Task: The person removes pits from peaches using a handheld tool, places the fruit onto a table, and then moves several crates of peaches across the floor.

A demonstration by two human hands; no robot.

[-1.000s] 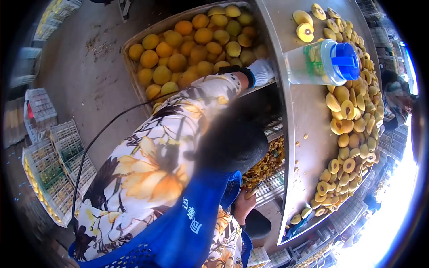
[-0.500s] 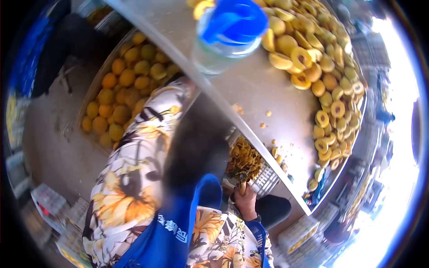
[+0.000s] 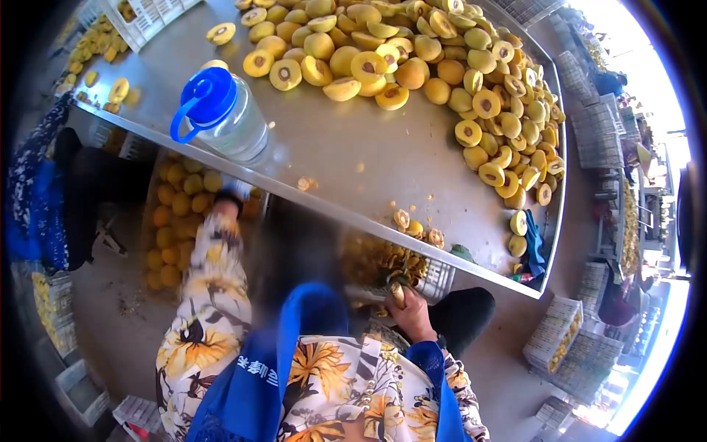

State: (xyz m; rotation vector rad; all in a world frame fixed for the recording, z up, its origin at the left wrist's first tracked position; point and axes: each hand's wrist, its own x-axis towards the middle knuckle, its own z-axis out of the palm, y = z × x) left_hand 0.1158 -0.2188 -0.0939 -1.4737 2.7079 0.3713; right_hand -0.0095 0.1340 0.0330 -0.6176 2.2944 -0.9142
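Note:
My left hand [image 3: 233, 193] is at the crate of whole orange-yellow fruits [image 3: 177, 210], under the metal table's near edge. A dark band is at its wrist; its fingers are hidden and blurred. Below the table edge on the right, my right hand [image 3: 414, 318] is closed round a yellowish tool handle [image 3: 398, 295]. Just beyond that hand, a white basket [image 3: 440, 281] holds cut fruit pieces [image 3: 401, 263]. Many halved yellow fruits [image 3: 368, 66] lie heaped along the far and right sides of the metal table [image 3: 324, 140].
A clear bottle with a blue lid [image 3: 239, 129] stands near the table's front edge. At the table's right corner lies a blue cloth [image 3: 534, 243]. A white crate [image 3: 151, 18] is at the upper left. Another person's dark-clothed leg [image 3: 110, 173] shows at the left.
The view has shifted, showing more of the table and its left side. My left hand has come partly into sight at the fruit crate. My right hand still grips the handle.

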